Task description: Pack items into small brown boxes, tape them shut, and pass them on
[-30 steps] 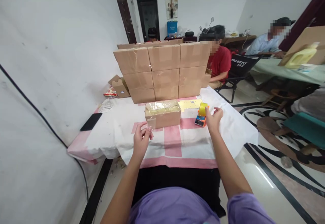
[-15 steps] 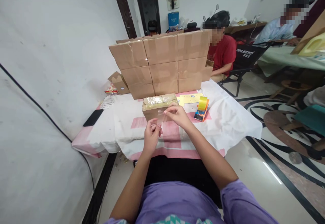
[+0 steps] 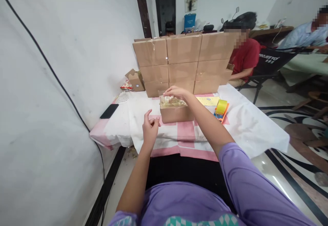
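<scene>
1. My right hand [image 3: 175, 92] reaches over the small cardboard box [image 3: 176, 114]. Its fingers are arched, with the tips down at the far-left edge of the box's top. I cannot tell whether they pinch anything there.
2. My left hand [image 3: 150, 129] hovers just off the box's near-left corner, not touching it. The fingers are loosely curled, the thumb and forefinger are lifted, and I see nothing in its grasp.
3. Room: a band of bare pink-and-white cloth lies between the box and the near edge of the table [image 3: 179, 151]. The left hand hangs over that band. The white wall [image 3: 64, 65] stands close along the table's left side. To the right, white cloth runs free to the table's right edge.
4. The box lies with its long axis left to right, parallel to the near table edge, and its broad side faces me. Its top is shut and covered in shiny clear tape.
5. A tape dispenser [image 3: 220, 110] with a yellow roll stands near the box on its right, apart from it. A yellow card [image 3: 208, 100] lies behind the dispenser.
6. A wall of closed cartons [image 3: 184, 60], three wide and three high, stands just behind the box.
7. An open carton [image 3: 135, 80] sits by the wall with its flaps up, and its contents are hidden. A black phone [image 3: 109, 111] lies near the table's left edge.
</scene>
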{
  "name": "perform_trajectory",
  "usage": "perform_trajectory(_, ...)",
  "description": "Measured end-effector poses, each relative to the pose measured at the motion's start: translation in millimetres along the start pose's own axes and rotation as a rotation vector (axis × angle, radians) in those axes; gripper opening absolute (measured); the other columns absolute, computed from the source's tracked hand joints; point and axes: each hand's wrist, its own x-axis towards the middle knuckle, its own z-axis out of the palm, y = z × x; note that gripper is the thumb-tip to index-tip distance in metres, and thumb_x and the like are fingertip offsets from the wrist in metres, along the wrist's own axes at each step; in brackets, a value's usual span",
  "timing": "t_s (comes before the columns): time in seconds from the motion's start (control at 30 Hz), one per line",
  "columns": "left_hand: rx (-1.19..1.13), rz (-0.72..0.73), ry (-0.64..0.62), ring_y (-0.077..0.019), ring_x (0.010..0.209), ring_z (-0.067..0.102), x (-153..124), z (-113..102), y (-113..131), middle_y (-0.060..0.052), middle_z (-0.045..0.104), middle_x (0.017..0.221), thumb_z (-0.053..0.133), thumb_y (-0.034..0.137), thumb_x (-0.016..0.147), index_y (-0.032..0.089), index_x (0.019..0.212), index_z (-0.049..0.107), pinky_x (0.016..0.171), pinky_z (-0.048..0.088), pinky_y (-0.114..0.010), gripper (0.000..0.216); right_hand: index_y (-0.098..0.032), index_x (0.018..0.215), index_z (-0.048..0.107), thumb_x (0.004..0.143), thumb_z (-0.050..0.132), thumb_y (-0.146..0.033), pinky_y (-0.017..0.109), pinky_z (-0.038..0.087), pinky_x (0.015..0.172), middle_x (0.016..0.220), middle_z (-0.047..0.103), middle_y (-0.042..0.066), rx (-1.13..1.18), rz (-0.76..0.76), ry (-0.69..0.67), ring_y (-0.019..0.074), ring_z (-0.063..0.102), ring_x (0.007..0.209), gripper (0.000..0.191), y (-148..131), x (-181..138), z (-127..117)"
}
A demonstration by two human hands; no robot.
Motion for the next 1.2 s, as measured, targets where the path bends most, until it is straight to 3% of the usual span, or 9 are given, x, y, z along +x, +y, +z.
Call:
perform_trajectory(0.1,0.058,0.049,-0.064,-0.0125,0.055,0.053,15,-2,0,0.008,0.058,0.055,0.064,0.037,0.089,0.022,0.142,0.05,0.064,0.042,-0.023,0.057,-0.014,0.062,0.073,0.06,0.09,-0.03,0.025,0.034,0.054,0.06,0.064,0.003,0.017,0.031,-0.015,0.0106,0.047,0.057,0.024,2,9,9)
perform_trajectory(0.23,-0.02,-0.08,-0.092,-0.0111,0.046,0.045,34,5,-3,0.007,0.058,0.053,0.067,0.045,0.085,0.015,0.143,0.047,0.054,0.036,-0.023,0.068,-0.012,0.07,0.074,0.069,0.086,-0.039,0.024,0.029,0.048,0.059,0.06,0.003,0.08,0.02,-0.037,0.0092,0.042,0.053,0.03,-1,6,18)
perform_trajectory(0.33,-0.075,-0.112,-0.095,-0.0113,0.044,0.043,43,11,-6,0.006,0.057,0.051,0.067,0.051,0.083,0.013,0.141,0.047,0.049,0.033,-0.022,0.072,-0.012,0.075,0.075,0.069,0.085,-0.042,0.024,0.033,0.05,0.064,0.063,0.005,0.098,-0.002,-0.084,0.0107,0.047,0.057,0.032,-5,-4,19)
perform_trajectory(0.4,-0.103,-0.112,-0.09,-0.0112,0.045,0.044,46,15,-8,0.007,0.054,0.051,0.068,0.052,0.082,0.016,0.127,0.059,0.049,0.032,-0.022,0.059,-0.013,0.075,0.076,0.068,0.083,-0.042,0.025,0.036,0.053,0.068,0.066,0.005,0.029,-0.018,-0.089,0.0119,0.05,0.06,0.031,-6,-10,17)
perform_trajectory(0.47,-0.115,-0.104,-0.069,-0.0106,0.047,0.044,47,20,-10,0.006,0.051,0.051,0.067,0.051,0.082,0.018,0.099,0.068,0.049,0.032,-0.022,0.038,-0.014,0.073,0.076,0.068,0.082,-0.041,0.026,0.039,0.057,0.069,0.068,0.005,-0.078,-0.037,-0.057,0.0125,0.051,0.062,0.028,-6,-13,16)
perform_trajectory(0.53,-0.117,-0.101,-0.044,-0.0102,0.05,0.044,47,26,-13,0.005,0.048,0.052,0.066,0.048,0.082,0.018,0.077,0.065,0.05,0.032,-0.022,0.03,-0.014,0.068,0.076,0.067,0.08,-0.038,0.027,0.039,0.06,0.064,0.065,0.002,-0.177,-0.047,-0.01,0.0126,0.051,0.062,0.024,-3,-13,14)
perform_trajectory(0.7,-0.083,-0.134,0.047,-0.0104,0.051,0.042,52,41,-25,0.004,0.046,0.05,0.064,0.042,0.081,0.018,0.06,0.058,0.05,0.031,-0.023,0.032,-0.015,0.062,0.07,0.073,0.073,-0.033,0.028,0.038,0.065,0.056,0.06,-0.002,-0.366,-0.04,0.112,0.0139,0.052,0.06,0.021,14,-6,15)
perform_trajectory(0.9,-0.063,-0.188,0.098,-0.0113,0.051,0.044,67,46,-37,0.004,0.046,0.047,0.065,0.041,0.077,0.019,0.055,0.055,0.05,0.031,-0.023,0.032,-0.019,0.076,0.069,0.083,0.066,-0.028,0.033,0.035,0.086,0.078,0.071,0.0,-0.569,-0.019,0.252,0.0192,0.062,0.083,0.012,32,-5,21)
perform_trajectory(1.2,-0.107,-0.276,0.075,-0.0087,0.044,0.036,73,50,-52,0.005,0.042,0.046,0.061,0.053,0.079,0.019,0.06,0.056,0.045,0.027,-0.022,0.039,-0.022,0.086,0.067,0.09,0.058,-0.028,0.033,0.03,0.087,0.088,0.073,0.001,-0.782,0.015,0.223,0.0216,0.06,0.094,0.012,34,-2,29)
